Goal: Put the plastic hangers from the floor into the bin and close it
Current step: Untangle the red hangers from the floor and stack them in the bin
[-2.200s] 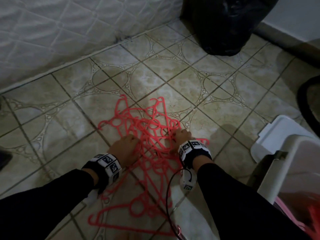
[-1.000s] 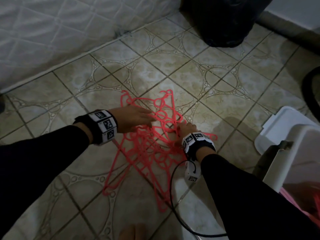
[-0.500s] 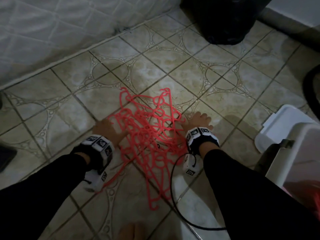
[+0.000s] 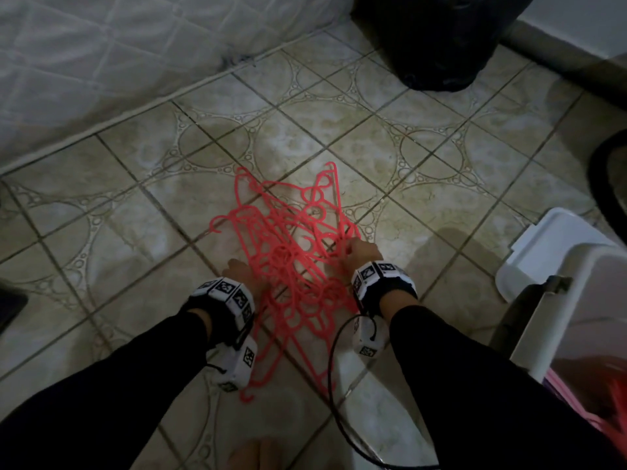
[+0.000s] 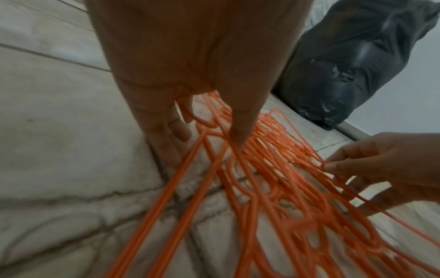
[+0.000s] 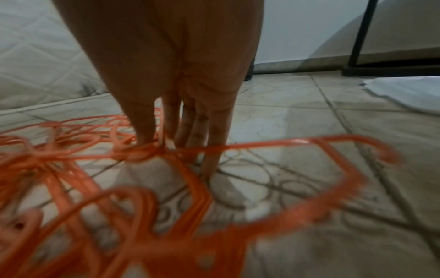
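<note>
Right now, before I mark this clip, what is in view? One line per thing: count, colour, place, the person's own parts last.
plastic hangers: tangled pile, count unclear, pink-red, on the floor between the hands.
bin: one, white, right edge, open, something pink inside.
lid: one, white, hanging beside the bin.
black bag: one, top centre, on the floor.
quilted mattress: one, white, top left.
tiled floor: beige, patterned.
cable: one, black, from the right wristband.
left hand: gripping the pile's left side.
right hand: pinching the pile's right side.
bare foot: bottom edge.
</note>
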Tool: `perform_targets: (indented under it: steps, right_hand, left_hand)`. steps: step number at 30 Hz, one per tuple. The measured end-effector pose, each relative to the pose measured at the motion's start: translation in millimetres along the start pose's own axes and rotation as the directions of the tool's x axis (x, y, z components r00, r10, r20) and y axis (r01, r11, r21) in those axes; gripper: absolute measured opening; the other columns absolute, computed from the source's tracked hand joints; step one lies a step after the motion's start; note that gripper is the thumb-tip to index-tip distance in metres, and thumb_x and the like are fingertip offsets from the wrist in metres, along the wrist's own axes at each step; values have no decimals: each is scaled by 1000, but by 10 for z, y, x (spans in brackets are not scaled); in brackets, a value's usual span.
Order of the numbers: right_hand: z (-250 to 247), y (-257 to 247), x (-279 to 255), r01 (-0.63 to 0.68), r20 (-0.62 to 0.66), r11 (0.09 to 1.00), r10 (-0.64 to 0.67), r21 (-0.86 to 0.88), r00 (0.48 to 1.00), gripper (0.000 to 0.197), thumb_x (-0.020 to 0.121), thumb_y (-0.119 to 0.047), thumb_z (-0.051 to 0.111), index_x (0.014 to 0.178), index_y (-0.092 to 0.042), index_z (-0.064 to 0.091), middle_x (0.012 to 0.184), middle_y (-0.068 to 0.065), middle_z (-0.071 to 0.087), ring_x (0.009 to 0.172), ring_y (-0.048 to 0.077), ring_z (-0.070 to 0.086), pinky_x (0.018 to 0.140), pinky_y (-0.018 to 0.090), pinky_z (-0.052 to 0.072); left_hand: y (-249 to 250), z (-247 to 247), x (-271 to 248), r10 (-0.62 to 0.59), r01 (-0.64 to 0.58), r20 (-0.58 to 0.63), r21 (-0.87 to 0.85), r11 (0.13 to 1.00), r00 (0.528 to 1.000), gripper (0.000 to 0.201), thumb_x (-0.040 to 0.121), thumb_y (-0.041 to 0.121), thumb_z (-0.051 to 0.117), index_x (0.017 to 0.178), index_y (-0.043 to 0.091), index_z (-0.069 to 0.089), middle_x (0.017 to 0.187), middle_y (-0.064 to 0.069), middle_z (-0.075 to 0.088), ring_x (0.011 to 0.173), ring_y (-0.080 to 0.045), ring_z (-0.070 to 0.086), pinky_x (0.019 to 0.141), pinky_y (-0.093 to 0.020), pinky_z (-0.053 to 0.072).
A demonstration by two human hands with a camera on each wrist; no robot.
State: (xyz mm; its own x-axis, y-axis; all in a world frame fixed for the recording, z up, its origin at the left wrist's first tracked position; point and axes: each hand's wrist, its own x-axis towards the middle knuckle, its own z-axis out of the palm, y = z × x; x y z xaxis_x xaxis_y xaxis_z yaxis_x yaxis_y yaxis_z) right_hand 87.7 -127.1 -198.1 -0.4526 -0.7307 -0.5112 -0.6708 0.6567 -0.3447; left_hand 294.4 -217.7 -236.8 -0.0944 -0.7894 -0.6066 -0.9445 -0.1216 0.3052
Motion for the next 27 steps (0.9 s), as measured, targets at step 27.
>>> perform_targets:
  steps: [27]
  right_hand:
    - [-95, -104, 307, -49, 127, 943, 8, 329, 992, 40, 72, -41, 76, 101, -18, 61, 95, 1, 57, 97, 27, 59, 80, 37, 49]
  left_hand:
    - [-2, 130, -102, 141, -137, -100, 46, 990, 985, 87, 66, 61, 75, 123, 5, 41, 124, -19, 53, 115, -35, 55, 91, -39, 45]
